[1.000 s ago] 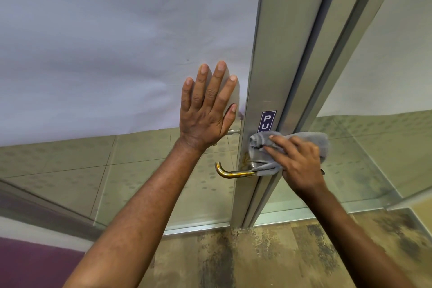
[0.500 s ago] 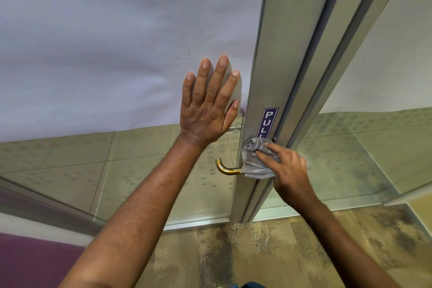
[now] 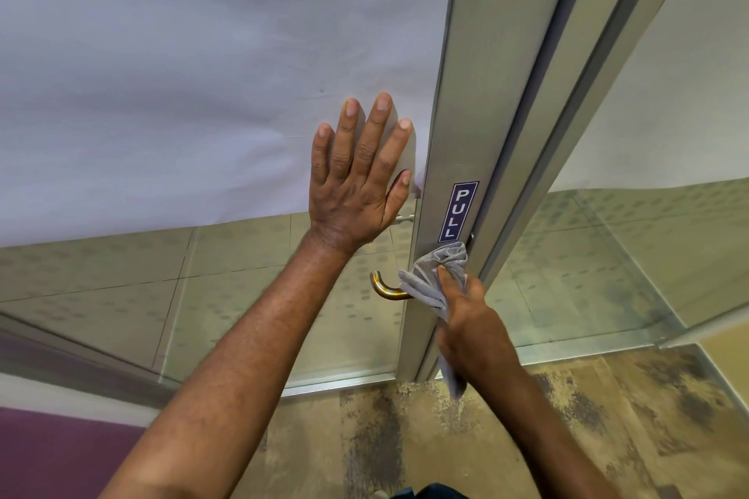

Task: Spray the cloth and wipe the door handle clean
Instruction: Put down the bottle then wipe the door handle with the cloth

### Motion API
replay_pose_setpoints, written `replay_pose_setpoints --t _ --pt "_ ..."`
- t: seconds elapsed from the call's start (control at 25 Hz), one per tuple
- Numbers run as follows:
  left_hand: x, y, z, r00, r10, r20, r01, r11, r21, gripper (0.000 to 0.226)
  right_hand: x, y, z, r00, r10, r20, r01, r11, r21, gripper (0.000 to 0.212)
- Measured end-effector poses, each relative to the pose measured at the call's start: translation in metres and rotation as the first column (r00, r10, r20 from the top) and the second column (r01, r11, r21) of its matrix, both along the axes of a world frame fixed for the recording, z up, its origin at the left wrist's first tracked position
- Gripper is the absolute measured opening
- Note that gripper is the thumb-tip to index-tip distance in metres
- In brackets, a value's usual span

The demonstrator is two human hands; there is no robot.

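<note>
A brass lever door handle [image 3: 385, 288] sticks out to the left from the metal door frame [image 3: 470, 101]. My right hand [image 3: 466, 310] grips a grey cloth [image 3: 429, 275] bunched over the inner part of the handle, against the frame; only the curved brass tip shows. A tail of the cloth hangs below my wrist. My left hand [image 3: 358, 178] presses flat, fingers straight and spread, on the glass door panel [image 3: 202, 93] just above the handle. No spray bottle is in view.
A blue PULL sticker [image 3: 459, 211] sits on the frame above the cloth. A second glass panel [image 3: 632, 255] stands to the right of the frame. Worn mottled floor [image 3: 405, 438] lies below; a purple strip [image 3: 60, 454] is at the lower left.
My right hand has slid the cloth along the handle and turned so the cloth is more bunched, with a tail now hanging down. My left hand has stayed flat on the glass.
</note>
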State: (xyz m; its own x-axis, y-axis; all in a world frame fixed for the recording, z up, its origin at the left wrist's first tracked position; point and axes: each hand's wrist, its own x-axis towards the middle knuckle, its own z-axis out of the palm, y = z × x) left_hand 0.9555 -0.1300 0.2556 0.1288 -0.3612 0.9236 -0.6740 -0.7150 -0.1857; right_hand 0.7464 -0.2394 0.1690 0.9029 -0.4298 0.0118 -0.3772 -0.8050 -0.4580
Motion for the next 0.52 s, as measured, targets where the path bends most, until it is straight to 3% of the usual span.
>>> replay_pose_setpoints --t 0.12,0.24,0.4,0.52 --pt "0.001 0.001 0.001 1.0 -0.01 0.002 0.01 1.0 0.0 0.06 0.004 0.008 0.0 0.995 -0.058 0.076 0.046 0.988 0.145 0.076" --pt "0.001 0.0 0.0 1.0 -0.013 0.004 0.013 1.0 -0.01 0.058 0.014 0.007 -0.008 0.965 -0.137 0.224 0.059 0.945 0.323 0.066" --pt "0.002 0.0 0.001 1.0 -0.018 0.002 0.018 1.0 -0.014 0.057 0.03 -0.001 -0.027 0.902 -0.248 0.353 -0.013 0.802 0.597 0.044" --pt "0.001 0.0 0.001 1.0 -0.014 -0.002 0.014 1.0 -0.014 0.057 0.04 -0.004 -0.037 0.848 -0.394 0.353 -0.03 0.63 0.776 0.035"
